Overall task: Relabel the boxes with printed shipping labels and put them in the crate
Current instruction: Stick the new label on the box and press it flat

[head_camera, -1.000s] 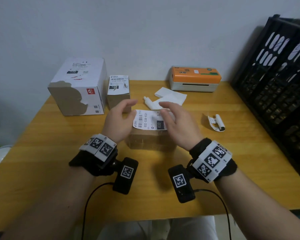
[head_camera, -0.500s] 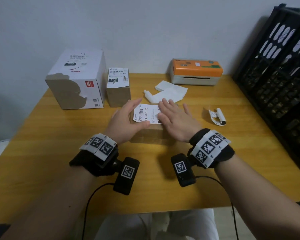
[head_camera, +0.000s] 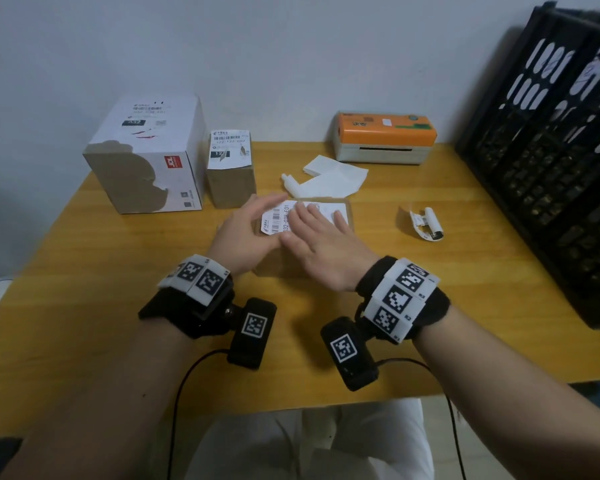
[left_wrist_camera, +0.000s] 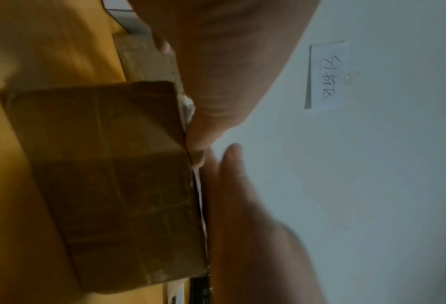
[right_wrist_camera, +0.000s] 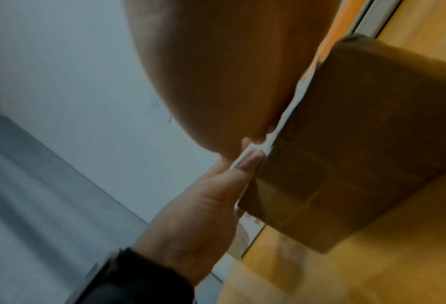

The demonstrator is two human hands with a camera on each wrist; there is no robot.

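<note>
A low brown cardboard box point(head_camera: 270, 265) sits at the table's middle, seen side-on in the wrist views point(left_wrist_camera: 112, 181) point(right_wrist_camera: 359, 144). A white shipping label point(head_camera: 277, 220) lies on its top. My right hand point(head_camera: 323, 247) lies flat on the label with its fingers spread and straight, pressing it down. My left hand point(head_camera: 243, 230) is at the box's left end with straight fingers, its thumb touching the label's near left edge point(right_wrist_camera: 250, 162). Most of the label is hidden under the right hand. The black crate point(head_camera: 551, 168) stands at the right.
A large white box point(head_camera: 146, 154) and a small labelled brown box point(head_camera: 231, 168) stand at the back left. An orange-topped label printer point(head_camera: 385, 136) is at the back. White backing sheets point(head_camera: 333, 178) lie before it. A crumpled peeled label point(head_camera: 425, 223) lies right of the box.
Both hands have come down with the label onto the box top. The right hand went from hovering to flat on the label and slid left across it.
</note>
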